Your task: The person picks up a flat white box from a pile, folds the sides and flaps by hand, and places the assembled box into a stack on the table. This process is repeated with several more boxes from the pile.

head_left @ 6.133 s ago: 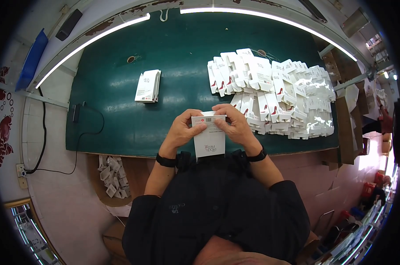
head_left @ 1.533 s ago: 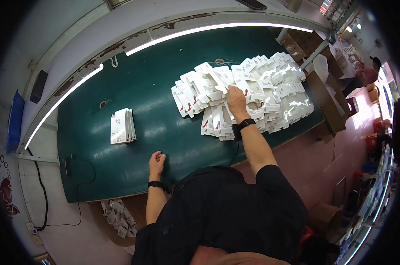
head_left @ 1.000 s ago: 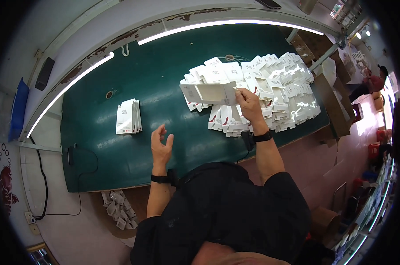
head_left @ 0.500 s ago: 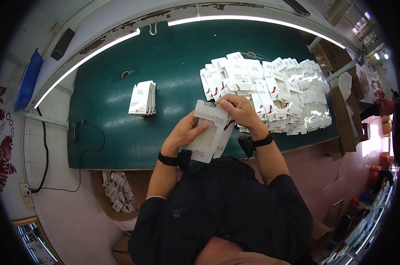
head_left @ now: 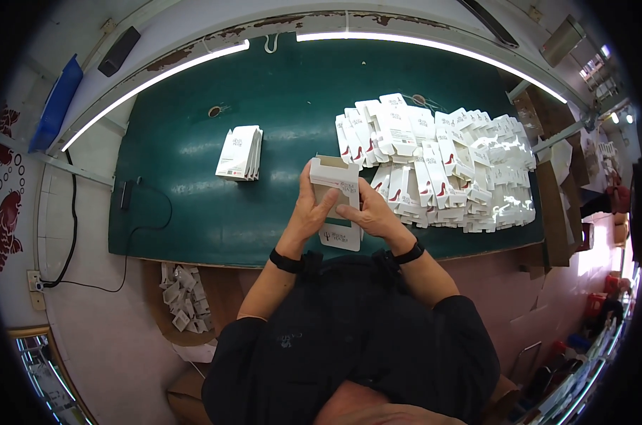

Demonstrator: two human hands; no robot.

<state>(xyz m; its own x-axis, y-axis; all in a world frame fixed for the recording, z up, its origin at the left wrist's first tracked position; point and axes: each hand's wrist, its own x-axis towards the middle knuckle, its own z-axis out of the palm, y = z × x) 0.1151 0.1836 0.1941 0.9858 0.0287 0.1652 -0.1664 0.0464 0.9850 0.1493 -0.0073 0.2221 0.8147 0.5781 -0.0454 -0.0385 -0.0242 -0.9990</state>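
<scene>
A white carton (head_left: pixel 334 175) with a cut-out window is held upright in front of me, near the table's front edge. Its upper end is open and its body stands out in box form; a flap hangs at the lower end. Wrapped along its left side is my left hand (head_left: pixel 312 211), thumb across the front. My right hand (head_left: pixel 375 214) grips the right side, its thumb near the window. To the left stands a small group of white cartons (head_left: pixel 239 153). On the right lies a broad pile of flattened-looking white cartons (head_left: pixel 421 163) with red shoe prints.
The green table (head_left: pixel 172 177) has a black cable (head_left: pixel 171 205) at its left. Below the front edge, a cardboard box (head_left: pixel 156 301) holds white scraps. Lit tubes (head_left: pixel 434 46) run above the far side. Brown cardboard (head_left: pixel 556 205) stands beyond the right end.
The carton has gone from a flatter, tilted shape to an opened, upright one. My right hand has moved from its top corner down to its right side.
</scene>
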